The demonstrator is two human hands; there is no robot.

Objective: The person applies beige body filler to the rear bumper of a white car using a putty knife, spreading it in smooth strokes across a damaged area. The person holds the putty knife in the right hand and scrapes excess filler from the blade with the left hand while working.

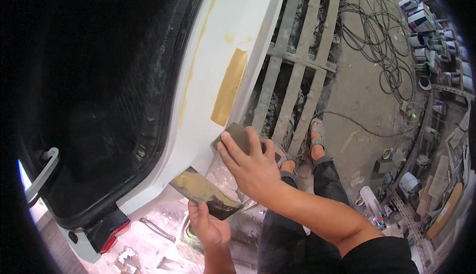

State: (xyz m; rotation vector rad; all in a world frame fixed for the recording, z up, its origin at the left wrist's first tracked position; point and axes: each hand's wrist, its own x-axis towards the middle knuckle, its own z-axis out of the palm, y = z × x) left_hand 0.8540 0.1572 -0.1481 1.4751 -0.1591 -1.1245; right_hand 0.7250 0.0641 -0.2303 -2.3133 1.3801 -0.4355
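Dark plate [225,208] is pinched at its near edge by the fingertips of L hand [210,227]; most of its top is left uncovered, prob. so the tan putty [196,182] smeared there can be got at w/o being touched. Flat grey spreader [238,139] is gripped in R hand [254,170], fingers spread across its top, prob. so pressure is shared along it; thumb's hidden, so its hold can't be told. White car panel [206,70] is seen just beyond both hands, w/ a tan patch [229,88] laid on it just past R fingertips. Whether the panel is touched by the spreader can't be told. Plate is held near the panel, between the hands, presumably so little reach is needed. Red lamp [115,237] is seen left of L hand; wooden pallet [290,93] & coiled cable [369,33] are placed well beyond R hand.
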